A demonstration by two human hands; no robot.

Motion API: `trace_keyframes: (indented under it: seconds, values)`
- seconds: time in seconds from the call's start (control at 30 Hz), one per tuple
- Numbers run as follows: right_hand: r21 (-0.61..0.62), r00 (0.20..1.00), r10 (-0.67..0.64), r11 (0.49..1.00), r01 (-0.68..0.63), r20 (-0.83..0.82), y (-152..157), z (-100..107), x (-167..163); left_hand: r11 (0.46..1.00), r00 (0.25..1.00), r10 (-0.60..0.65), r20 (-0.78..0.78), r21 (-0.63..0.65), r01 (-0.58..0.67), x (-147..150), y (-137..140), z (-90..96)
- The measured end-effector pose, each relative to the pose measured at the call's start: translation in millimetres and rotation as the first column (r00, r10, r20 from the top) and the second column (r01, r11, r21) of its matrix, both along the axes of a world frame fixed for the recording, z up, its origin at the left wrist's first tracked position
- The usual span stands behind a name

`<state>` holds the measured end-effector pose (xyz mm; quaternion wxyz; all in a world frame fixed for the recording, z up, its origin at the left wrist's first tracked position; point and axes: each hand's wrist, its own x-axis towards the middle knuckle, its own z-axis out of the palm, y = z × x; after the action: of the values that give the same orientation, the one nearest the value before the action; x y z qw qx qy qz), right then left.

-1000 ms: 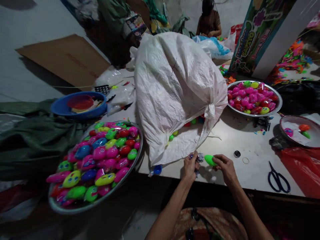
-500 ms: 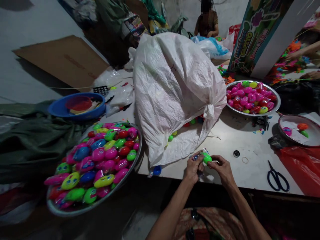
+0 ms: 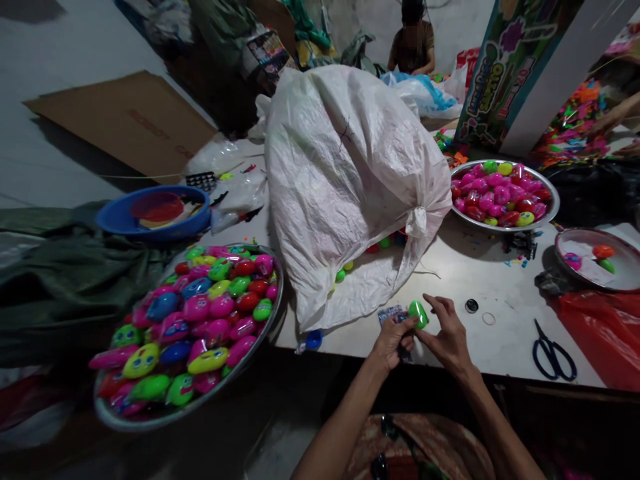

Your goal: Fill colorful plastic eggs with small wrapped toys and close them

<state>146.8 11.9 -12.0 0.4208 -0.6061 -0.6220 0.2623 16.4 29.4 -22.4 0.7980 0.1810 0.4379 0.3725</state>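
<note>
My left hand (image 3: 391,343) is closed on a shiny green plastic egg (image 3: 419,316), pinching its left side. Printed plastic wrappers (image 3: 390,314) stick out from the same hand. On the egg's other side is my right hand (image 3: 447,339), its thumb near the egg's lower edge and its fingers raised and apart. Whether that thumb touches the egg, I cannot tell. Just beyond my hands lies a big white sack (image 3: 345,180), with several coloured eggs (image 3: 341,275) showing at its opening.
A large basin (image 3: 107,417) of wrapped eggs stands at left, a smaller metal bowl (image 3: 505,230) of them at right. Scissors (image 3: 554,357), a black ring (image 3: 471,306), a red-rimmed dish (image 3: 623,280) and a red bag (image 3: 595,333) lie on the right. Another person (image 3: 413,47) sits at the back.
My right hand's fingers have come off the green egg and spread apart. The egg has turned more upright in my left hand, and the printed wrapper shows more.
</note>
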Motion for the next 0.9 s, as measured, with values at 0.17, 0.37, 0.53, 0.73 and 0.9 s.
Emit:
trace_keyframes:
  seconds: [0.17,0.37,0.53,0.73,0.9]
  values:
    - [-0.056,0.98,0.189,0.981,-0.186,0.059,-10,6,36,0.987,0.985,-0.15,0.088,-0.052,0.155,-4,2,-0.2]
    - [-0.302,0.832,-0.038,0.922,0.243,0.554,-108,-22,180,0.973,0.974,0.176,0.146,-0.177,-0.149,-41,28,-2.6]
    - [-0.266,0.92,-0.058,0.949,0.172,0.388,-57,-6,134,0.967,0.967,0.251,0.032,-0.048,-0.249,-66,32,-3.8]
    - [-0.347,0.927,0.209,0.883,-0.315,-0.31,41,7,-70,0.831,0.831,0.556,-0.019,-0.007,-0.556,-81,33,3.2]
    - [-0.459,0.64,-0.105,0.784,-0.418,-0.761,30,-10,-124,0.771,0.768,0.631,0.111,0.02,-0.637,-83,34,6.9]
